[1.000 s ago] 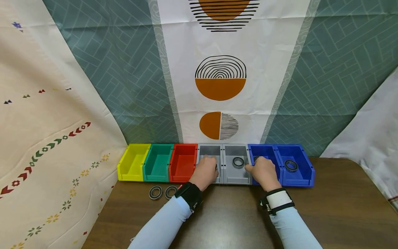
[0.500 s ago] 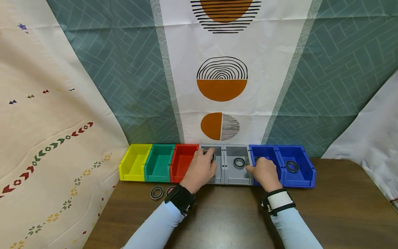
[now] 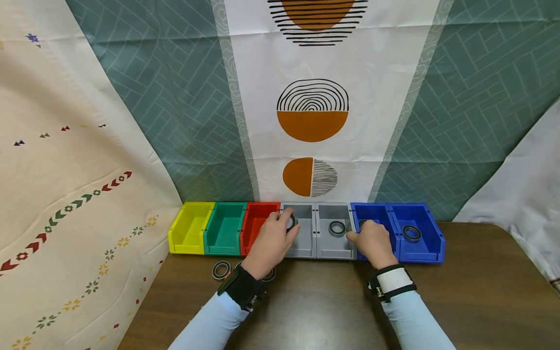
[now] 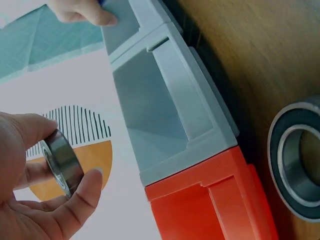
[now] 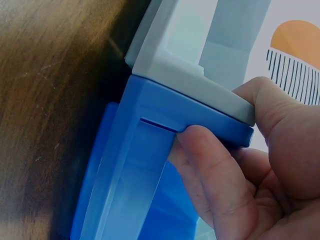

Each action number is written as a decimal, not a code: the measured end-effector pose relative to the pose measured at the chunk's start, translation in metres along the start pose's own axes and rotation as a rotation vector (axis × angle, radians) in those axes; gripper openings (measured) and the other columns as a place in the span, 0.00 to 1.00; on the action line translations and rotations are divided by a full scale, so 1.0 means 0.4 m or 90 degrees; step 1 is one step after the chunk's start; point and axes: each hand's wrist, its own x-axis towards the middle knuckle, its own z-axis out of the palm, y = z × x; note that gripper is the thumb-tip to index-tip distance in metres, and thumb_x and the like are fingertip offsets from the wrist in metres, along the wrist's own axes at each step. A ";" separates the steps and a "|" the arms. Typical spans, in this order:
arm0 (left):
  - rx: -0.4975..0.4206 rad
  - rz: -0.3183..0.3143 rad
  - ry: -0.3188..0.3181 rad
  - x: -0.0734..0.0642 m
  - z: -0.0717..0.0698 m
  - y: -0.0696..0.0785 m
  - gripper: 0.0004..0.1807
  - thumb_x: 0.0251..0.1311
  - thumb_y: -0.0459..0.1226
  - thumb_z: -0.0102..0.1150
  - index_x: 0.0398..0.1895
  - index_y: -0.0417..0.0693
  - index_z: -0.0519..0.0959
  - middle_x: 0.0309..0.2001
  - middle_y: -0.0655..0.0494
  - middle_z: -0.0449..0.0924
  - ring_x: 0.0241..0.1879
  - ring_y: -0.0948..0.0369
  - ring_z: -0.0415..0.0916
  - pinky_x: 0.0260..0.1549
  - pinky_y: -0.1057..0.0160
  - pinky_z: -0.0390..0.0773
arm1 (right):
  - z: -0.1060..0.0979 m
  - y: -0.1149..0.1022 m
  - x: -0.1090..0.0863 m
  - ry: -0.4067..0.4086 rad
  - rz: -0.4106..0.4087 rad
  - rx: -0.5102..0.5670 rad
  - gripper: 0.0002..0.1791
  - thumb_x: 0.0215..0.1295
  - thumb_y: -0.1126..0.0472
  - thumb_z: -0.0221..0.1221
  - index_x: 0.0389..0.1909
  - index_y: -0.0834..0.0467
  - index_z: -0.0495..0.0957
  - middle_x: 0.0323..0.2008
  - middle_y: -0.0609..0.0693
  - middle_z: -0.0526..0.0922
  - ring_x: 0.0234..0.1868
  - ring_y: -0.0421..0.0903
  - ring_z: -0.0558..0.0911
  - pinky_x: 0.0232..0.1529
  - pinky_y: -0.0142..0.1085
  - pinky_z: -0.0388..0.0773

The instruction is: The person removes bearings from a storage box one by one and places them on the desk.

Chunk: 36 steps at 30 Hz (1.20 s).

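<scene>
My left hand (image 3: 272, 239) holds a ball bearing (image 4: 65, 161) between thumb and fingers, over the left grey bin (image 3: 303, 248) near its border with the red bin (image 3: 251, 233). In the left wrist view the bearing is tilted on edge, above the bins. My right hand (image 3: 373, 243) pinches the adjoining walls of the right grey bin (image 5: 200, 87) and the blue bin (image 5: 150, 135), thumb on the grey side and fingers inside the blue. Another bearing (image 3: 337, 229) lies in the right grey bin. Behind my right hand, a bearing in the blue bin is mostly hidden.
Yellow (image 3: 191, 228) and green (image 3: 225, 229) bins continue the row leftward. The far-right blue bin (image 3: 430, 243) holds a bearing (image 3: 411, 234). On the wooden table (image 3: 323, 311), bearings (image 3: 221, 270) lie before the bins, some partly covered by my left wrist. A patterned cloth (image 3: 188, 97) hangs behind.
My left hand has come up out of the left grey bin with the bearing and shifted left toward the red bin. The right hand stays in place.
</scene>
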 end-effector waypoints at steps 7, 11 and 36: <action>-0.020 -0.005 -0.009 -0.021 -0.012 0.004 0.26 0.61 0.52 0.54 0.60 0.54 0.68 0.47 0.48 0.77 0.35 0.59 0.76 0.32 0.65 0.82 | 0.000 0.002 0.000 0.017 -0.021 -0.003 0.24 0.54 0.46 0.62 0.10 0.58 0.70 0.11 0.47 0.63 0.16 0.46 0.70 0.13 0.33 0.61; -0.034 0.002 -0.002 -0.036 -0.017 0.008 0.25 0.59 0.49 0.57 0.59 0.54 0.70 0.49 0.48 0.77 0.37 0.60 0.76 0.31 0.66 0.81 | -0.002 0.004 -0.002 0.042 -0.048 -0.012 0.24 0.52 0.48 0.63 0.09 0.57 0.67 0.11 0.47 0.62 0.16 0.46 0.68 0.13 0.34 0.61; -0.035 0.007 -0.074 -0.132 0.040 -0.021 0.24 0.52 0.39 0.64 0.55 0.55 0.74 0.52 0.48 0.74 0.45 0.56 0.74 0.41 0.56 0.82 | -0.002 0.006 -0.009 0.031 -0.040 0.004 0.24 0.53 0.48 0.62 0.08 0.56 0.66 0.09 0.46 0.61 0.13 0.45 0.68 0.12 0.33 0.60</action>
